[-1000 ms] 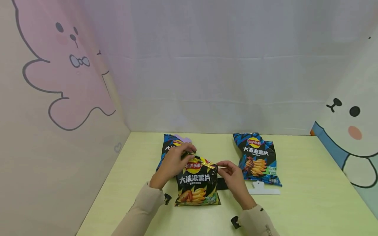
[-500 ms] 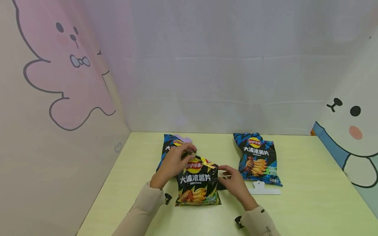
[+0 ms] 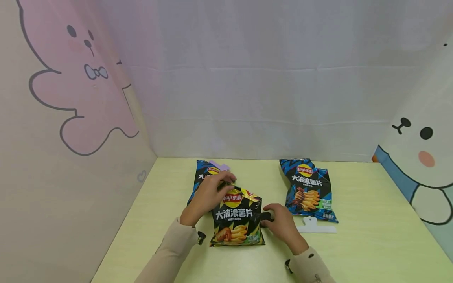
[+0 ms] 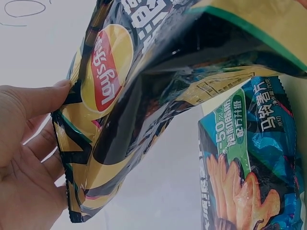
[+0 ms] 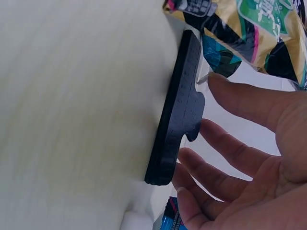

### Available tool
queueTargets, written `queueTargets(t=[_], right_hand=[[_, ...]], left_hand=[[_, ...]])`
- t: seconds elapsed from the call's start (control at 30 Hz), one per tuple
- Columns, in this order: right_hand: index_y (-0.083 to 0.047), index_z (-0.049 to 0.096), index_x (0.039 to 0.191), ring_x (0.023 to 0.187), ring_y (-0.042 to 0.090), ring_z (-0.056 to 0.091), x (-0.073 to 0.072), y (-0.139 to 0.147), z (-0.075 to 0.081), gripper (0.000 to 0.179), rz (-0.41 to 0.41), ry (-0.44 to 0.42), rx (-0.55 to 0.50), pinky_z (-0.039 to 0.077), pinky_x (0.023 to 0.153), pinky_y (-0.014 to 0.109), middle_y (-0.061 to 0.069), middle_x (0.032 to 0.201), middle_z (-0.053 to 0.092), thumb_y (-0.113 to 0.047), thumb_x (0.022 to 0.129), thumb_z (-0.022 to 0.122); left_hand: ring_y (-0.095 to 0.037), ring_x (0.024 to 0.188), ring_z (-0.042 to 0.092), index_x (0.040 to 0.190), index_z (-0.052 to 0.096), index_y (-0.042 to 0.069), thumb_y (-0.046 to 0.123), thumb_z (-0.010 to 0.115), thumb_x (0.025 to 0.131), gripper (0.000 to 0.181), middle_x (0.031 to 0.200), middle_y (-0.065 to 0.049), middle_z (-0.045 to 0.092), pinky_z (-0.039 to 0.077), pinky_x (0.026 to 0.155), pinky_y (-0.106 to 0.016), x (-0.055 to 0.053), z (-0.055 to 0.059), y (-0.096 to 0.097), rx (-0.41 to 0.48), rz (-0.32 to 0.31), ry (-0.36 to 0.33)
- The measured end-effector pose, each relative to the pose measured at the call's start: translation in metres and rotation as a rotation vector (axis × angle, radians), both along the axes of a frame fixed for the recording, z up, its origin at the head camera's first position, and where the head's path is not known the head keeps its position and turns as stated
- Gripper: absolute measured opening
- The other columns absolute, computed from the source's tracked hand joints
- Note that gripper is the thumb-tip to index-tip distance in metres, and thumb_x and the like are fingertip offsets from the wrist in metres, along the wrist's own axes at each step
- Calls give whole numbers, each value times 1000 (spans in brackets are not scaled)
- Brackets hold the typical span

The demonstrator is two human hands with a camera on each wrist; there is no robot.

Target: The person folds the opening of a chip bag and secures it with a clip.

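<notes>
A black and yellow bag of potato chips (image 3: 233,220) stands near the middle of the table. My left hand (image 3: 207,192) pinches its top left edge, thumb on the front and fingers behind in the left wrist view. Beside the bag's right side, my right hand (image 3: 283,226) holds a black bag clip (image 3: 265,216) between thumb and fingers. In the right wrist view the clip (image 5: 177,110) is a long bar with its tab toward the fingertips; how firm the hold is stays unclear.
Behind my left hand lies a blue chip bag (image 3: 199,182), partly hidden, with a purple piece (image 3: 221,166) by its top. Another blue chip bag (image 3: 308,192) lies at the back right, a white bag clip (image 3: 318,229) in front of it.
My right hand has left the bag's top right corner, moved down along its side and taken hold of the black clip, which now sits higher. The left hand stays at the bag's top.
</notes>
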State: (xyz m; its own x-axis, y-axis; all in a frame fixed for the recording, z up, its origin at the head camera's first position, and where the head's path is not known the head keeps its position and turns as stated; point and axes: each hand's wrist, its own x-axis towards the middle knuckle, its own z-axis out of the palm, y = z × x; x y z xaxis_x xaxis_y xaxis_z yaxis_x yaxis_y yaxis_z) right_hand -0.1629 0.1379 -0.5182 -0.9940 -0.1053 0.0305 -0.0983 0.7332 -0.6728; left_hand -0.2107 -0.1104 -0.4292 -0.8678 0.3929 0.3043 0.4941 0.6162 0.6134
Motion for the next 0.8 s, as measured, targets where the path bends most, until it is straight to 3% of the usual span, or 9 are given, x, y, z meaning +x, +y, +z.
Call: queueTargets(t=[0.47, 0.63, 0.8], right_hand=[[-6, 71, 96, 100, 35, 67, -4, 2, -6, 24, -22, 12, 53, 52, 92, 53, 14, 102, 74, -5, 76, 84], [-9, 69, 90, 86, 25, 64, -4, 2, -6, 21, -44, -17, 58, 52, 78, 45, 10, 95, 72, -7, 77, 85], [-11, 67, 88, 71, 16, 53, -4, 1, -3, 17, -71, -74, -4, 43, 64, 31, 4, 87, 69, -10, 80, 82]], left_hand=[[-15, 100, 70, 114, 67, 21, 18, 69, 96, 18, 106, 0, 76, 57, 92, -41, 1, 3, 1, -2, -18, 9], [-14, 99, 71, 114, 67, 21, 18, 69, 96, 18, 105, 0, 76, 57, 92, -41, 0, 1, 1, -8, -19, 14], [-14, 100, 70, 114, 67, 21, 18, 69, 96, 18, 105, 0, 76, 57, 92, -41, 0, 1, 0, -5, -13, 15]])
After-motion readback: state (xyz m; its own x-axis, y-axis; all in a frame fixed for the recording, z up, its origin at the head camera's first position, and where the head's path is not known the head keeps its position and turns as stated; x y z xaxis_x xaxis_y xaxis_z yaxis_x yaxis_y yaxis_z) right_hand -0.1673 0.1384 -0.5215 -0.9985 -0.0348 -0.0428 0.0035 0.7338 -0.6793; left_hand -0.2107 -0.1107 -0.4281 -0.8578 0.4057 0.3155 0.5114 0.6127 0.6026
